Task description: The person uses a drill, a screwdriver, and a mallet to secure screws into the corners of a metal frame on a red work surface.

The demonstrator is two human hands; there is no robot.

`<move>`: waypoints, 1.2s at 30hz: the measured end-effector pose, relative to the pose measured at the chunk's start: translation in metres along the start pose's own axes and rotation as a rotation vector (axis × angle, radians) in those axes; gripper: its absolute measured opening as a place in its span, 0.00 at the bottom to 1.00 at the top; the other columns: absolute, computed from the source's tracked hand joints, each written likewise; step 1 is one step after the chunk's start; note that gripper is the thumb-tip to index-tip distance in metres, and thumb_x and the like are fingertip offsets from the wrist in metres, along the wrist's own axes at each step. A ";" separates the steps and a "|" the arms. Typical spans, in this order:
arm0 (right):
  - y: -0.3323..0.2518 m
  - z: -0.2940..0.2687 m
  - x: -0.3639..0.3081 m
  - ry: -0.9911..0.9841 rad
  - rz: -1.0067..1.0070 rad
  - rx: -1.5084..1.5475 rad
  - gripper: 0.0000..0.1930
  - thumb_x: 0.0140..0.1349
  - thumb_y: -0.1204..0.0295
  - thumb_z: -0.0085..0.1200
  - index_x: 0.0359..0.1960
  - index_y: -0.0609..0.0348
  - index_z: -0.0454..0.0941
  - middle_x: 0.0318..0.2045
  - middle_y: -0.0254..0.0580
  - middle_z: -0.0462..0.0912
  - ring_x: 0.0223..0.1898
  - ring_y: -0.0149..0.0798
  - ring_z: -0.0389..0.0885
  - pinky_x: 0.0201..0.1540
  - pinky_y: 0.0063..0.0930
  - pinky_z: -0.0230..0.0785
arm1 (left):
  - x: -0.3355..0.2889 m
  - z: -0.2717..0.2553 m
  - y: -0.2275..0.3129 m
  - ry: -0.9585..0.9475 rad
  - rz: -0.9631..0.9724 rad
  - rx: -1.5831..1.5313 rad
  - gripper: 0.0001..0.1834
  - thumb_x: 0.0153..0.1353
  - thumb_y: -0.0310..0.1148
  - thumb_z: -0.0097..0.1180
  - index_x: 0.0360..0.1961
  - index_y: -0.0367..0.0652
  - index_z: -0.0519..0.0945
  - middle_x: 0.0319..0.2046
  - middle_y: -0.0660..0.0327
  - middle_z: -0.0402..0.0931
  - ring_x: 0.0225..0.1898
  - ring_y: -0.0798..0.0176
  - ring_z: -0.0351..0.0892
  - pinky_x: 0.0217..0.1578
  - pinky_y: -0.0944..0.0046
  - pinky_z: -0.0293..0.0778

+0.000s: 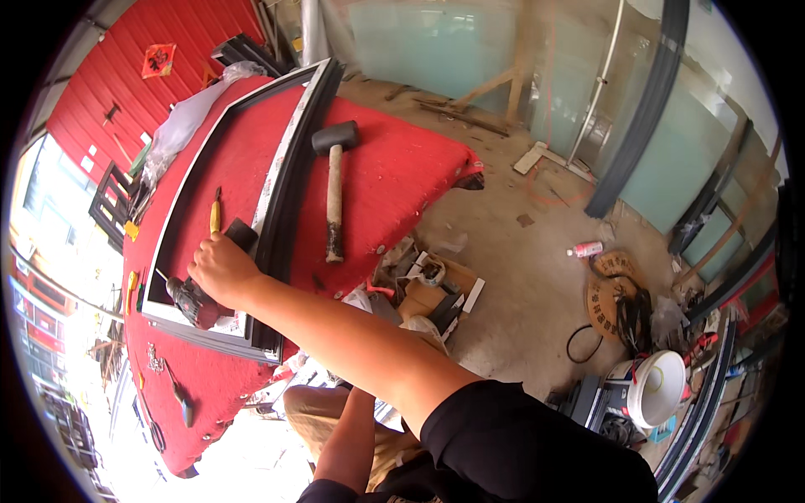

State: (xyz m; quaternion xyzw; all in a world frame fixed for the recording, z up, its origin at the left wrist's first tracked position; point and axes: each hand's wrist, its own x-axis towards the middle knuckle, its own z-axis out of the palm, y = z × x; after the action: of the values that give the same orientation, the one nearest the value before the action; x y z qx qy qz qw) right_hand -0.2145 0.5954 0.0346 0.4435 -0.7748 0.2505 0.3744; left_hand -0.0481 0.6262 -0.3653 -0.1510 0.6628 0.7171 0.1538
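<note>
My right hand (220, 270) reaches out over a red-carpeted workbench (394, 180) and closes around the handle of a dark power drill (191, 302). The drill lies inside a dark window frame (289, 159) with its bit pointing left, and its black base (241, 232) shows past my fingers. My left hand is hidden: only the left forearm (352, 440) shows below the right arm, beside my tan trouser leg. A yellow-handled screwdriver (215, 214) lies just beyond the hand inside the frame.
A black rubber mallet with a wooden handle (334, 197) lies on the bench right of the frame. A clear plastic bag (189, 117) sits at the far corner. On the concrete floor are cardboard scraps (436, 289), a spray can (585, 249), a cable reel (610, 295) and a white bucket (660, 390).
</note>
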 end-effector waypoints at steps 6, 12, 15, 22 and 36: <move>0.006 -0.001 0.002 0.157 -0.034 0.113 0.08 0.63 0.67 0.56 0.28 0.48 0.86 0.29 0.39 0.89 0.39 0.44 0.90 0.48 0.44 0.78 | -0.004 0.001 -0.003 0.135 -0.119 -0.053 0.32 0.83 0.52 0.46 0.73 0.36 0.76 0.67 0.52 0.81 0.65 0.54 0.80 0.67 0.52 0.73; 0.011 -0.011 0.009 0.082 -0.081 0.235 0.08 0.67 0.69 0.54 0.33 0.52 0.85 0.30 0.45 0.87 0.39 0.53 0.89 0.45 0.53 0.77 | -0.013 -0.003 -0.013 0.158 -0.202 -0.107 0.35 0.83 0.56 0.45 0.74 0.39 0.77 0.68 0.52 0.81 0.64 0.54 0.80 0.70 0.54 0.71; 0.017 -0.016 0.004 0.039 -0.093 0.151 0.07 0.68 0.71 0.54 0.34 0.53 0.84 0.33 0.43 0.87 0.43 0.50 0.87 0.49 0.50 0.75 | -0.029 0.010 0.018 0.163 -0.221 -0.037 0.33 0.83 0.56 0.46 0.72 0.43 0.80 0.64 0.55 0.84 0.63 0.57 0.81 0.65 0.57 0.74; 0.008 -0.015 0.005 -0.021 -0.136 0.066 0.11 0.69 0.74 0.54 0.47 0.53 0.88 0.37 0.42 0.88 0.45 0.50 0.86 0.54 0.46 0.76 | -0.071 0.004 0.025 0.215 -0.104 0.070 0.25 0.81 0.51 0.57 0.64 0.41 0.83 0.51 0.61 0.86 0.50 0.67 0.78 0.51 0.60 0.75; -0.004 -0.036 0.008 -0.177 -0.047 -0.033 0.25 0.57 0.85 0.62 0.57 0.55 0.85 0.45 0.44 0.88 0.53 0.52 0.85 0.61 0.50 0.74 | -0.332 -0.211 0.308 0.232 0.746 0.167 0.17 0.82 0.39 0.59 0.58 0.34 0.84 0.45 0.59 0.89 0.50 0.66 0.89 0.52 0.62 0.81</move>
State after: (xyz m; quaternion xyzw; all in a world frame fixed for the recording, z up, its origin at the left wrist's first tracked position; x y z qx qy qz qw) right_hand -0.2008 0.6156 0.0630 0.4759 -0.7981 0.1888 0.3176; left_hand 0.1261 0.3859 0.0363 0.0329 0.7411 0.6456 -0.1814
